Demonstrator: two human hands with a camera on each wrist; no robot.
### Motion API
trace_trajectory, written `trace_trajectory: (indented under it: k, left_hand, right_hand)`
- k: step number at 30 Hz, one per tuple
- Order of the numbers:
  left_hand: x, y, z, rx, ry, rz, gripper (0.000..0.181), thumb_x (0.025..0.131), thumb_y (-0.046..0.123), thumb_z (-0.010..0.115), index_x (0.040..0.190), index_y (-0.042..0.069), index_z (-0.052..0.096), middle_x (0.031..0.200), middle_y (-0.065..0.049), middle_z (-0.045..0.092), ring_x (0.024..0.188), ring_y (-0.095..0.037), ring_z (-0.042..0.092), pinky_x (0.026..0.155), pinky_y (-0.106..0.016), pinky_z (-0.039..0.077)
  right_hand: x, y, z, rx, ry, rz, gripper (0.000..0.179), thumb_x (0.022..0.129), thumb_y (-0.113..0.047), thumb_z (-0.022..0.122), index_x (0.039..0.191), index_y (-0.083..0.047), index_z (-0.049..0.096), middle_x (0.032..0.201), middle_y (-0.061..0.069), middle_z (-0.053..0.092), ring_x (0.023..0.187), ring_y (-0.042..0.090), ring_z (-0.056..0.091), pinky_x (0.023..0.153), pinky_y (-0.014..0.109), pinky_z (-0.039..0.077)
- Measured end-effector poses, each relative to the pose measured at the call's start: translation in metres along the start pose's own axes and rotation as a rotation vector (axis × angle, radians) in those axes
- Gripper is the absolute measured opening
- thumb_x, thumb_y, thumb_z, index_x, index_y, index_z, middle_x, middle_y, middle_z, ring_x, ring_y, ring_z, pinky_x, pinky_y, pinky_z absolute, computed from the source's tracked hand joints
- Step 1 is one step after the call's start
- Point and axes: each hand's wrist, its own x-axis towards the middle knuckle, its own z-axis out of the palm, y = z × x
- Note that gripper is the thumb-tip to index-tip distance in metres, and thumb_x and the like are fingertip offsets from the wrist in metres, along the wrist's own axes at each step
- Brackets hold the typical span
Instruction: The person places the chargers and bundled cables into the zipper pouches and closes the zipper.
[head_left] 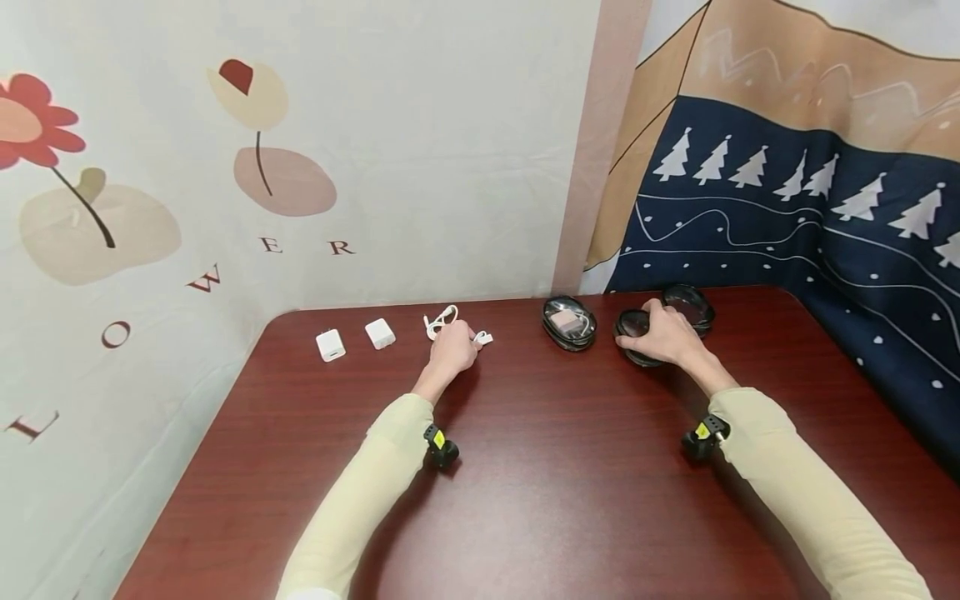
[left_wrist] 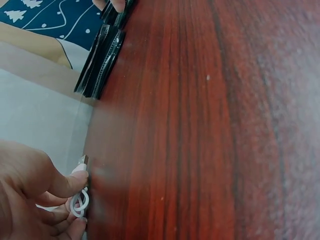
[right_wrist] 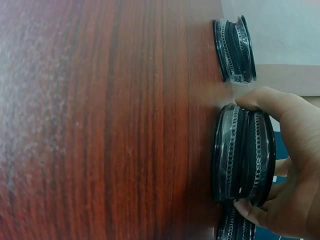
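Observation:
My left hand (head_left: 453, 346) is at the back of the table, pinching a white USB cable (head_left: 483, 337) between thumb and fingers. In the left wrist view the USB plug (left_wrist: 83, 161) sticks out past the thumb, and a small loop of the cable hangs among the fingers. Further right, my right hand (head_left: 667, 335) grips a round clear zip pouch with black edging (right_wrist: 242, 155), thumb on one side and fingers on the other. A second such pouch (head_left: 690, 305) lies right behind that hand, partly covered by it.
Left of the cable lie two white charger plugs, one nearer the left edge (head_left: 330, 345) and one beside it (head_left: 380, 333). Between my hands sits another zip pouch (head_left: 570, 323) with a pale block and white cable inside. A printed wall cloth (head_left: 450, 225) hangs behind the table.

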Motion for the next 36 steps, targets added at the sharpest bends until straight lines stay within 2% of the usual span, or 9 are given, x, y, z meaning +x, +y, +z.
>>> trace_trajectory:
  k: [6, 12, 19, 30, 36]
  left_hand:
    - [-0.001, 0.001, -0.002, -0.032, -0.023, -0.027, 0.012, 0.094, 0.013, 0.07, 0.098, 0.006, 0.078, 0.106, -0.01, 0.074, 0.104, -0.03, 0.067, 0.086, -0.045, 0.054]
    - [-0.002, 0.001, -0.006, -0.063, -0.032, 0.003, 0.01, 0.093, 0.011, 0.07, 0.095, 0.004, 0.078, 0.094, -0.007, 0.076, 0.099, -0.027, 0.068, 0.088, -0.042, 0.053]
    - [-0.006, 0.001, -0.007, -0.129, -0.039, 0.041, 0.012, 0.092, 0.009, 0.072, 0.099, 0.0, 0.075, 0.088, -0.008, 0.076, 0.091, -0.024, 0.069, 0.089, -0.039, 0.052]
    - [-0.017, 0.005, -0.008, -0.251, -0.048, 0.059, 0.012, 0.093, 0.008, 0.071, 0.099, 0.0, 0.066, 0.078, -0.008, 0.072, 0.072, -0.017, 0.065, 0.077, -0.032, 0.05]
    - [-0.023, 0.008, -0.01, -0.306, -0.053, 0.048, 0.013, 0.094, 0.009, 0.07, 0.101, -0.001, 0.064, 0.083, -0.011, 0.073, 0.067, -0.016, 0.066, 0.068, -0.027, 0.048]
  right_hand:
    - [-0.001, 0.001, -0.003, 0.063, 0.01, 0.032, 0.086, 0.087, -0.046, 0.071, 0.138, 0.012, 0.035, 0.129, 0.04, 0.049, 0.116, 0.051, 0.051, 0.099, 0.063, 0.043]
    - [-0.003, -0.001, -0.004, 0.11, 0.031, 0.062, 0.088, 0.088, -0.051, 0.069, 0.141, 0.01, 0.032, 0.133, 0.039, 0.046, 0.12, 0.05, 0.048, 0.1, 0.064, 0.041]
    - [-0.005, -0.005, -0.005, 0.148, 0.092, 0.059, 0.085, 0.089, -0.051, 0.068, 0.139, 0.009, 0.034, 0.134, 0.037, 0.045, 0.124, 0.05, 0.046, 0.102, 0.064, 0.04]
    - [-0.01, -0.01, -0.005, 0.261, 0.016, 0.114, 0.09, 0.093, -0.063, 0.058, 0.145, 0.005, 0.028, 0.142, 0.038, 0.042, 0.13, 0.049, 0.044, 0.106, 0.062, 0.038]
    - [-0.013, -0.012, -0.007, 0.321, -0.007, 0.132, 0.092, 0.095, -0.067, 0.05, 0.146, 0.005, 0.027, 0.148, 0.036, 0.036, 0.136, 0.048, 0.038, 0.111, 0.062, 0.031]
